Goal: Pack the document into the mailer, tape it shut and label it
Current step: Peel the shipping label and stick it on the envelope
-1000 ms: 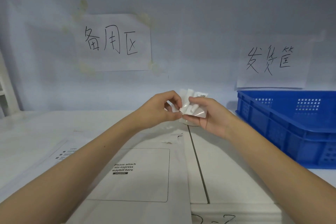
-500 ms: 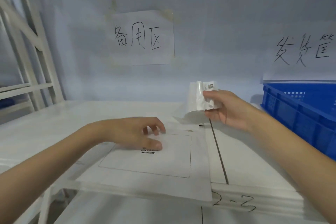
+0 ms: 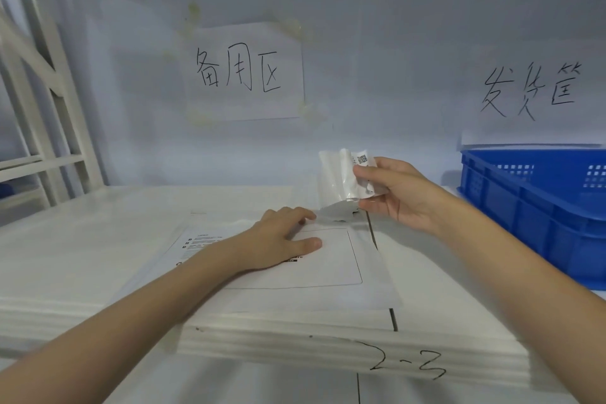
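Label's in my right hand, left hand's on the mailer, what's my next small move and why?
Probably bring the label down onto the outlined waybill box. The right hand holds it above the mailer, which the left hand presses flat, and the box looks bare.

Left hand (image 3: 282,236) flat, palm down, fingers spread. Right hand (image 3: 398,193) raised, thumb-and-finger grip pinched closed.

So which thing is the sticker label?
Find the blue crate on the right. Just left of it, the right hand holds up the label, above the mailer. It is the only curled, shiny white strip, with a tiny square code.
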`<state>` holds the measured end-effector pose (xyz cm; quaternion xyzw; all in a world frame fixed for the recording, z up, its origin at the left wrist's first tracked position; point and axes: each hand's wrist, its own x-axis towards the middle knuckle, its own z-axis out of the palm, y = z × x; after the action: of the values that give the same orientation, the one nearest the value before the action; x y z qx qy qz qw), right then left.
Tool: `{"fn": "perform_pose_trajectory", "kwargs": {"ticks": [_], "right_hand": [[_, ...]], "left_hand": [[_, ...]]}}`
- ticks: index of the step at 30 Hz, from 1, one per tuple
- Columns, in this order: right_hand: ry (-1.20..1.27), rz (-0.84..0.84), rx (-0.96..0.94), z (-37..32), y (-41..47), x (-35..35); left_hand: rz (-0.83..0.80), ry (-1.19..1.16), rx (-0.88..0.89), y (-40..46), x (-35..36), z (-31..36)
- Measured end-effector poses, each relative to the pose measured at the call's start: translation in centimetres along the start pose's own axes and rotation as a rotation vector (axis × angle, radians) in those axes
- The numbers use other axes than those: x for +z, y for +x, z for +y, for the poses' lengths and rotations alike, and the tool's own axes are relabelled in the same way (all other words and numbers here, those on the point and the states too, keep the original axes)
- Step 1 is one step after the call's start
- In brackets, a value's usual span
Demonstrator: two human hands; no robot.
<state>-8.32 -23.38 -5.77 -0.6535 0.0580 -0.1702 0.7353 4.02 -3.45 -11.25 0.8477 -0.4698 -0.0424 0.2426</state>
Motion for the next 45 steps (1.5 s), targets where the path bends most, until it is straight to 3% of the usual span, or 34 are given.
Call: {"fn": "perform_pose_trajectory", "kwargs": {"ticks": [4, 7, 10, 13, 16, 22, 32, 45], "right_hand": [[-0.005, 0.047, -0.022, 0.1, 0.2, 0.0], [-0.141, 0.169, -0.092, 0.6, 0.6, 0.2], [-0.264, 0.271, -0.177, 1.3, 0.8, 1.5], [-0.294, 0.273, -0.234, 1.8, 0.6, 3.3], [-0.332, 0.211, -0.283, 1.9, 0.2, 4.4], [-0.28, 0.081, -0.232, 2.4, 0.2, 4.7], [-0.294, -0.021, -0.104, 1.7, 0.5, 5.0], [-0.305, 0.073, -0.111, 2.0, 1.7, 4.2]], "left_hand": [[0.065, -0.155, -0.019, 0.7, -0.5, -0.5], [0.326, -0.327, -0.034, 0.7, -2.3, -0.3], [0.59, -0.409, 0.084, 0.7, -4.8, 1.8], [0.486, -0.456, 0.183, 1.5, -5.5, 4.0], [0.368, -0.408, 0.124, 3.0, -5.1, 4.6], [0.158, -0.66, 0.16, 3.4, -5.0, 2.9], [0.026, -0.93, 0.145, 2.9, -6.1, -0.9], [0.076, -0.82, 0.129, 3.2, -6.1, -2.4]]}}
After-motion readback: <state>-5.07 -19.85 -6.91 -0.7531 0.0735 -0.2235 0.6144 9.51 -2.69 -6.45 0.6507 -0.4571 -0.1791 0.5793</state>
